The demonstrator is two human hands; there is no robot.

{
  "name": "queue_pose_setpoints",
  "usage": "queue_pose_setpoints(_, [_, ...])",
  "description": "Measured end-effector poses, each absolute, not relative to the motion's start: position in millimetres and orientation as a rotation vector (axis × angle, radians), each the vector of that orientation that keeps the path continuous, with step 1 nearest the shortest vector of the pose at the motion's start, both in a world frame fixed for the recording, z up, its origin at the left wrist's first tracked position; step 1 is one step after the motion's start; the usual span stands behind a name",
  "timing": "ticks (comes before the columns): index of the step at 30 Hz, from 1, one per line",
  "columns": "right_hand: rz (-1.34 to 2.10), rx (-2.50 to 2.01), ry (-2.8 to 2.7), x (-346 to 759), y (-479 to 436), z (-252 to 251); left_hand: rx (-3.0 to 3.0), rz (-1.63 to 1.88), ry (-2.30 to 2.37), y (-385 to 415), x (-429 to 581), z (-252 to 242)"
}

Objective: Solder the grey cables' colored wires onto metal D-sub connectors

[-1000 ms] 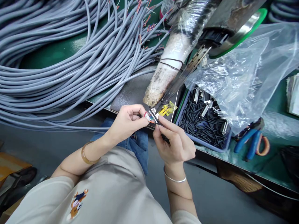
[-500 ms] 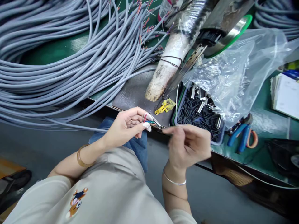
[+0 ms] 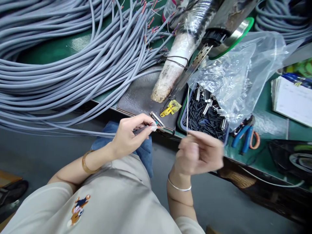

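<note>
While pinched by the bench edge: D-sub connector, slanting down to the right, coloured wires fanned along the near side.
Left hand: thumb and index closed narrowly at the connector's wired side — grey cable trailing off leftward behind the wrist.
Right hand: blurred, fingers curled in, just in front of the blue bin; pale strand reaching down to the fingertips — whether gripped, cannot tell.
Blue bin: filled with short black tubing pieces, loose metal-shelled connectors on top, clear plastic bag draped over the far side.
Dark plate: beyond the connector, bearing a yellow clip-like piece, under the scorched end of a wrapped white tube.
Green bench: crowded at left with grey cables, wire ends stripped; blue-handled pliers right of the bin, beside an orange handle loop.
Upper right: green-rimmed spool; paper stack.
</note>
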State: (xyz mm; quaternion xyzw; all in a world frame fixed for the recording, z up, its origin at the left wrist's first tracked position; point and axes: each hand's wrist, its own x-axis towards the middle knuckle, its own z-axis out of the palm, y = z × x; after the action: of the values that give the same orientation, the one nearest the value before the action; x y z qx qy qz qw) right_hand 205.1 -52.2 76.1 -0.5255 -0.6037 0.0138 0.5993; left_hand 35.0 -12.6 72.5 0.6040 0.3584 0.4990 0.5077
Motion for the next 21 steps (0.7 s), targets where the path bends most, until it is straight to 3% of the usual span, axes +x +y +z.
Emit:
queue_pose_setpoints(4, [-0.078,-1.114,-1.316,206,-50,72,1.123,1.051,0.876,-8,35,82])
queue_pose_setpoints(8, [0.159,-1.313,-1.497,202,-51,62,1.069,1.007,0.862,-5,35,86])
queue_pose_setpoints(11, [0.292,-1.306,-1.523,199,-47,57,1.214,1.014,0.897,-4,37,83])
queue_pose_setpoints(21, [0.003,-1.288,-1.666,202,-33,57,1.738,1.219,1.13,7,45,71])
